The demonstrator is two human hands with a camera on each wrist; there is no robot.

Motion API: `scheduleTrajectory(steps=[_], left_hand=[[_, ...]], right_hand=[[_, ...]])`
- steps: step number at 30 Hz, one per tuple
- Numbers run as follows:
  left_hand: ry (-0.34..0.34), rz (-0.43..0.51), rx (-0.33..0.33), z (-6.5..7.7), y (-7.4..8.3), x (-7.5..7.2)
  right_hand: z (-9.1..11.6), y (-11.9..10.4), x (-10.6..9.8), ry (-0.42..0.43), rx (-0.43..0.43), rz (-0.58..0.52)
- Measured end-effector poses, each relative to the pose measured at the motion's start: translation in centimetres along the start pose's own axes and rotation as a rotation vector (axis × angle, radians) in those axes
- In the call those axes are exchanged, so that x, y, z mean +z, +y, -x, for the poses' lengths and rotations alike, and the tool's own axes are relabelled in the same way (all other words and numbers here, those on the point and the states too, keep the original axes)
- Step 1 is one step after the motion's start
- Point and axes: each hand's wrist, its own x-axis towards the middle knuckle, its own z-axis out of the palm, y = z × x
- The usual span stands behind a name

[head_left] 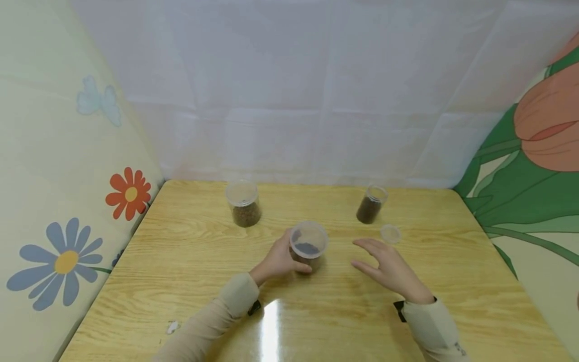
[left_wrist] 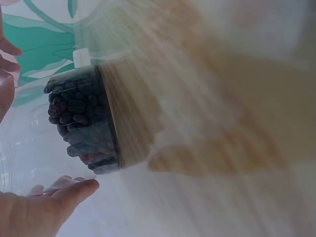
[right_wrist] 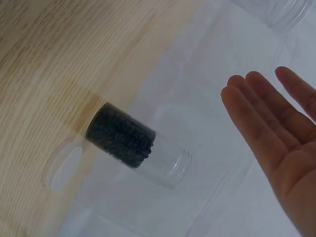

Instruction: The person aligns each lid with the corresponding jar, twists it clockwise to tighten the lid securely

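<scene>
My left hand (head_left: 281, 257) grips a clear round jar (head_left: 312, 264) from its left side, near the middle of the table. The left wrist view shows dark beans (left_wrist: 81, 113) filling part of this jar, and the thumb (left_wrist: 74, 197) lies along its wall. To the right, my right hand (head_left: 384, 264) hovers with fingers extended and holds nothing. Beyond it stands a narrower clear jar (head_left: 371, 205) of dark beans, with its mouth uncovered. A clear round lid (head_left: 391, 234) lies on the table beside that jar.
Another wide clear jar (head_left: 244, 206), partly filled with brown contents, stands at the back left. The wooden table (head_left: 190, 271) ends at a white cloth backdrop (head_left: 289, 130). A small white mark (head_left: 173, 327) shows on the table's front left.
</scene>
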Motion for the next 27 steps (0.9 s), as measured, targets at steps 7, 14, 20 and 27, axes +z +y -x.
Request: scheduleTrajectory(steps=[7, 14, 20, 27], left_hand=[[-0.005, -0.004, -0.004, -0.7, 0.1, -0.2], [0.002, -0.018, -0.026, -1.7, -0.1, -0.5], [0.017, -0.046, -0.050, -2.7, -0.5, -0.7], [0.027, -0.024, -0.046, -4.1, -0.8, -0.9]], right_hand=[[0.1, 0.0, 0.0, -0.017, 0.005, -0.020], [0.2, 0.1, 0.3, -0.040, 0.019, -0.029], [0.2, 0.0, 0.8, -0.059, 0.031, -0.037], [0.2, 0.0, 0.9, -0.051, 0.017, -0.026]])
